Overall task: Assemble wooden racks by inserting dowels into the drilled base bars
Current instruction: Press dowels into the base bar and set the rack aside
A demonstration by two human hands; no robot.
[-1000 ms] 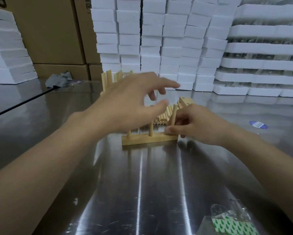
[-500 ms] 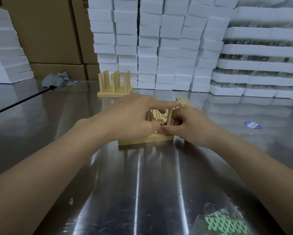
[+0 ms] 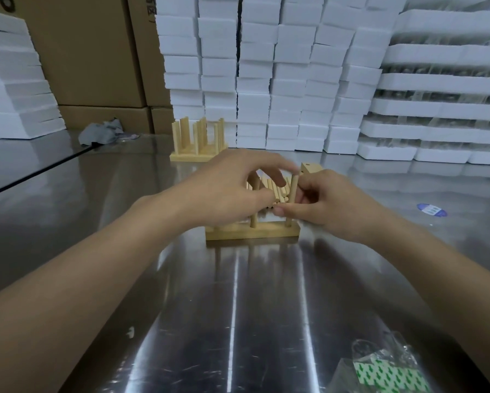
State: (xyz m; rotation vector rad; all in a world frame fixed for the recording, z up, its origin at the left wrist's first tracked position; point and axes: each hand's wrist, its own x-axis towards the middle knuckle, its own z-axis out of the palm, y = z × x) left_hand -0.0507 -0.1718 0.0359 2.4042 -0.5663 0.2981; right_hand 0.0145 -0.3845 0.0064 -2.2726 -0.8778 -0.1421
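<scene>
Both now at the base bar (image 3: pixel 252 233): left hand (image 3: pixel 226 188) has dropped beside right hand (image 3: pixel 331 202), which pinches the end dowel (image 3: pixel 293 187); left's grip unclear; seating underway.

The grey metal table (image 3: pixel 266 321) filling the lower frame is polished and glossy, with streaked reflections and fine scratches. At centre, the pale rectangular wooden base bar (image 3: pixel 252 232) and the pale round wooden dowels (image 3: pixel 293 191) look bare, smooth and matt. The white foam blocks (image 3: pixel 289 80) stacked across the top are matt. The brown cardboard boxes (image 3: pixel 90 52), upper left, are dull, and the crumpled grey cloth (image 3: pixel 100 133) below them looks soft. The clear plastic bag (image 3: pixel 380 355), lower right, is glossy and wrinkled.
</scene>
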